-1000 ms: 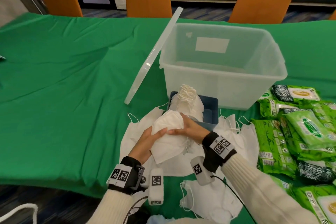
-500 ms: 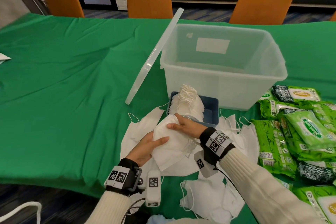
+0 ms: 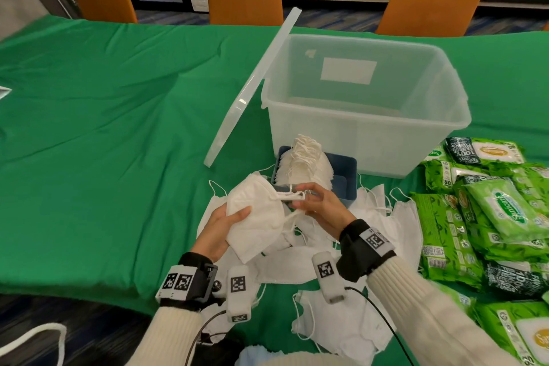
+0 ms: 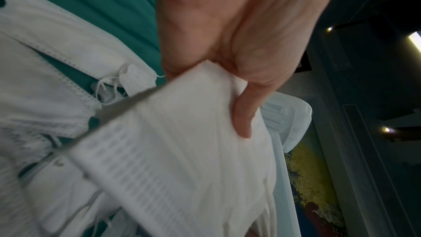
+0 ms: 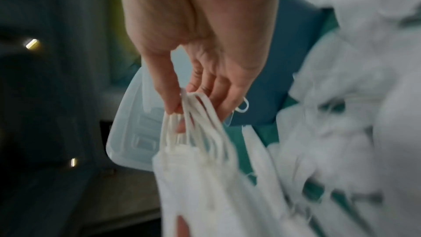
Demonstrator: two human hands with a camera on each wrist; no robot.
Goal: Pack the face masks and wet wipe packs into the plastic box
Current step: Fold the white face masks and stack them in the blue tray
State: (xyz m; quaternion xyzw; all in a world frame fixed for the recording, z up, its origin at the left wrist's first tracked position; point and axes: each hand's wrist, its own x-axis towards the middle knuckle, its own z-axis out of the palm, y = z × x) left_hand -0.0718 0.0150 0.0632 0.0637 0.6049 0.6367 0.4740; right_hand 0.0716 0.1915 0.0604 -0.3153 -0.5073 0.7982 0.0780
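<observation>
Several stacked face masks (image 3: 255, 223), at six o'clock from the empty plastic box (image 3: 365, 116), are clamped by the left hand (image 3: 221, 227) while the right hand (image 3: 319, 206) pinches their ear loops (image 5: 196, 114); snagged loops could drag loose masks (image 3: 341, 327) along.

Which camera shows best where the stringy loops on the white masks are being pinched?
The right wrist view: the right hand pinches the ear loops close up. The head view shows them small and thin. The left wrist view shows only the held masks, not the pinch.
</observation>
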